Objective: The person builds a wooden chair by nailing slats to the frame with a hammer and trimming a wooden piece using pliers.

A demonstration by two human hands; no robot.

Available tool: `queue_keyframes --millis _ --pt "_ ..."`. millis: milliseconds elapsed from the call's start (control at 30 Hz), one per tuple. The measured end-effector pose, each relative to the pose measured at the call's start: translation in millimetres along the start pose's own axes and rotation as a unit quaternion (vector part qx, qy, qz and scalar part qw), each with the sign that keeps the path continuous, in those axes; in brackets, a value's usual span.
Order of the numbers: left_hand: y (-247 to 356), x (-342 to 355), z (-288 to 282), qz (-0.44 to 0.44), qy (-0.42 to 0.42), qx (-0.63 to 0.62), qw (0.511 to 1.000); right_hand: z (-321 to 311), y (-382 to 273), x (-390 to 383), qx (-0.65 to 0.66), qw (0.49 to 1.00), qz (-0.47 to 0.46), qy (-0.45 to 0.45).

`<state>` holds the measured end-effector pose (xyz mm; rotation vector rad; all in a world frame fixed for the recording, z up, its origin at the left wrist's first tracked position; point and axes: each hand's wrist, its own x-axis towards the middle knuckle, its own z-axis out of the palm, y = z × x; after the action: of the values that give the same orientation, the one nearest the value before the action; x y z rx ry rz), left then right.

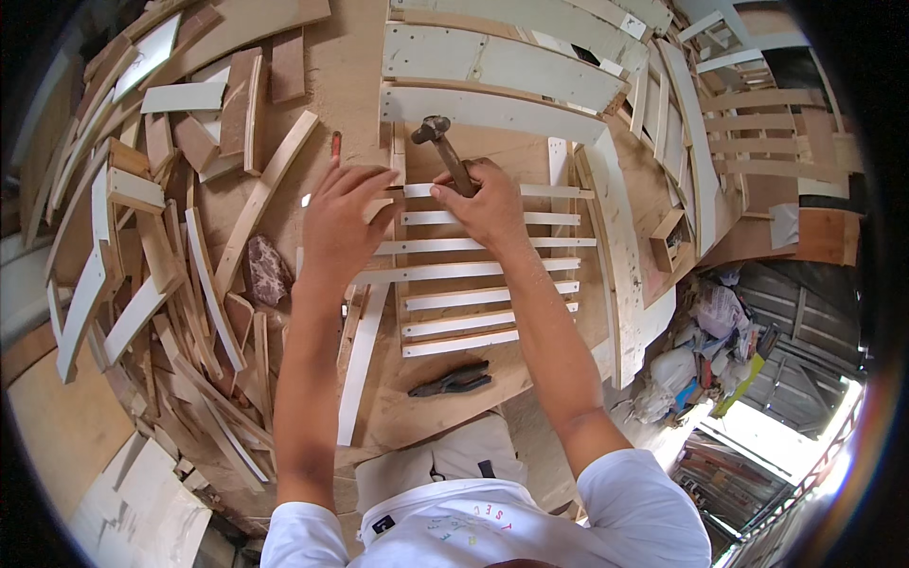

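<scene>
My right hand (483,204) grips a hammer (451,156) by its wooden handle. The dark metal head points up and left, above the slatted wooden frame (445,243). My left hand (343,218) is at the frame's left side, fingers bent to the right and thumb apart from them. Nothing shows between them, though part of the palm side is hidden. The frame has several white-faced slats in a row across long side rails. A red-handled tool (335,144) pokes up just beyond my left fingers. Dark pliers (449,379) lie below the frame, towards me.
Offcuts and curved strips (194,275) pile up on the left, beside a reddish stone-like block (269,270). White boards (492,109) stand beyond the frame. A curved white piece (620,256) borders it on the right. Plastic bags (672,374) lie at lower right.
</scene>
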<state>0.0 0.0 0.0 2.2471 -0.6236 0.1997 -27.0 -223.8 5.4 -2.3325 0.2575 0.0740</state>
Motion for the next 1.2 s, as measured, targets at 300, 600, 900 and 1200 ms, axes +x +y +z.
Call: queue_keyframes --millis 300,600,900,1200 --pt "-7 9 31 -0.005 -0.037 -0.073 0.997 -6 -1 4 0.038 0.999 0.013 -0.023" --pt "-3 9 34 0.02 -0.013 -0.03 0.999 -9 0 9 0.044 0.995 0.06 -0.071" --pt "1 15 29 0.016 -0.054 -0.01 0.998 -4 8 9 0.033 0.998 0.01 -0.054" --pt "12 21 22 0.03 -0.066 0.024 0.997 -19 6 -7 0.1 0.994 0.031 -0.022"
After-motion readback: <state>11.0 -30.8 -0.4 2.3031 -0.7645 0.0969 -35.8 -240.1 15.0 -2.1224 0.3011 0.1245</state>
